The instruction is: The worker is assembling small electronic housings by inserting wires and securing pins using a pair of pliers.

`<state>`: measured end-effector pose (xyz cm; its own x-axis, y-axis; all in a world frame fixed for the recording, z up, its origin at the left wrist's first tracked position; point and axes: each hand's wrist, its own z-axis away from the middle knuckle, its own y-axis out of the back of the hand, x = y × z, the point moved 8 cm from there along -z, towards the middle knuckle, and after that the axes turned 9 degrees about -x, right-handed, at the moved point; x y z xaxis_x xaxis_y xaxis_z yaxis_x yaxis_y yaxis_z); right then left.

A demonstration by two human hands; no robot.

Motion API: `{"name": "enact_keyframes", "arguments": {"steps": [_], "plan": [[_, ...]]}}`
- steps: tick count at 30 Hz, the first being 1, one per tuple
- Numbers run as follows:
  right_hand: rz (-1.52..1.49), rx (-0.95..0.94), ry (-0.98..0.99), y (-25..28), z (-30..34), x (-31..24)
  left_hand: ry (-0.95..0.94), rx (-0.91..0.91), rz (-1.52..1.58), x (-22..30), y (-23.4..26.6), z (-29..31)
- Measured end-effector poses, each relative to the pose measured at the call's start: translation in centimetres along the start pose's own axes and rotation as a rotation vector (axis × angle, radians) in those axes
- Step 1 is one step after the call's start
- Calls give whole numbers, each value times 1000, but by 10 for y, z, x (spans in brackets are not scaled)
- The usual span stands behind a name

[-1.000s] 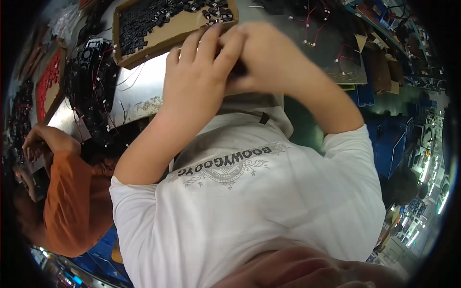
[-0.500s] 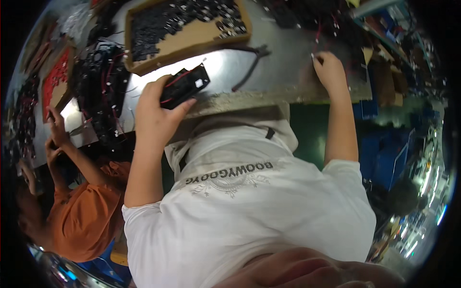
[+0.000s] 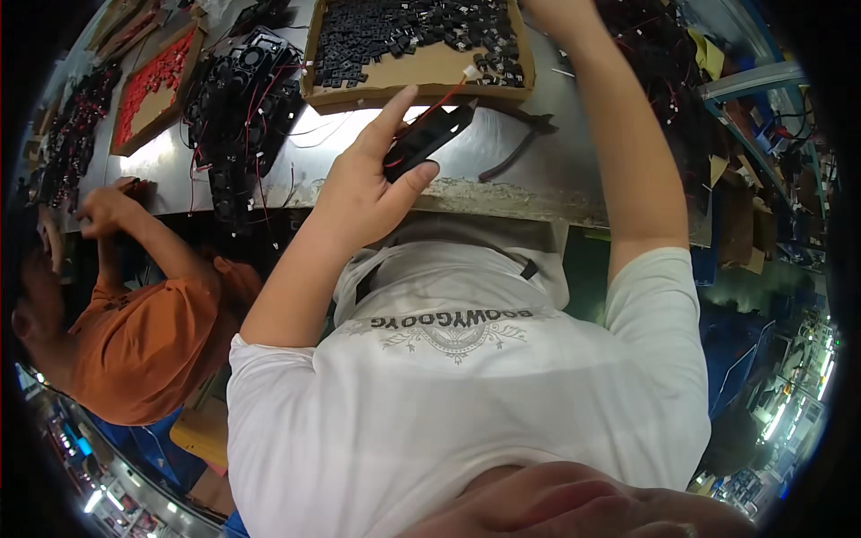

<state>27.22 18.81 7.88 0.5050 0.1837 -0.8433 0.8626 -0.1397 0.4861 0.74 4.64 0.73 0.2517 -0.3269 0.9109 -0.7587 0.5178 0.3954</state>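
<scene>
My left hand (image 3: 366, 184) is closed around a black boxy part (image 3: 432, 139) at the near edge of the metal table. A red wire rises from that part to a small white connector (image 3: 470, 73), seen in front of the cardboard tray (image 3: 345, 101). The tray holds many small black pieces (image 3: 368, 36), heaped along its far side and right end. My right hand (image 3: 558, 13) reaches far forward to the right of the tray. Its fingers lie beyond the upper edge of the picture, so what they touch is hidden.
A bent dark strip (image 3: 516, 152) lies on the metal table (image 3: 574, 170). Black fan units with wires (image 3: 247, 117) are piled left, beside a box of red pieces (image 3: 134, 143). More wired black parts (image 3: 650, 81) are heaped right. A co-worker in orange (image 3: 161, 341) works at far left.
My right hand has moved from near the table's right side forward past the upper edge. The black part has turned in my left hand, and its white connector now shows. The view has shifted.
</scene>
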Motion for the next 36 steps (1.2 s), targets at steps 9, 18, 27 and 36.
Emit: {"name": "enact_keyframes", "arguments": {"steps": [9,18,27,36], "plan": [[1019,-609,22,-106,-21,55,66,-34,-450,-15,5,3],[751,-380,72,-57,0,64,-1,-38,-513,-27,-4,-6],[888,-411,317,-73,7,50,8,-155,-563,-17,-14,-12],[882,-651,-203,-97,-5,29,-129,-206,-667,-4,-32,-11]]}}
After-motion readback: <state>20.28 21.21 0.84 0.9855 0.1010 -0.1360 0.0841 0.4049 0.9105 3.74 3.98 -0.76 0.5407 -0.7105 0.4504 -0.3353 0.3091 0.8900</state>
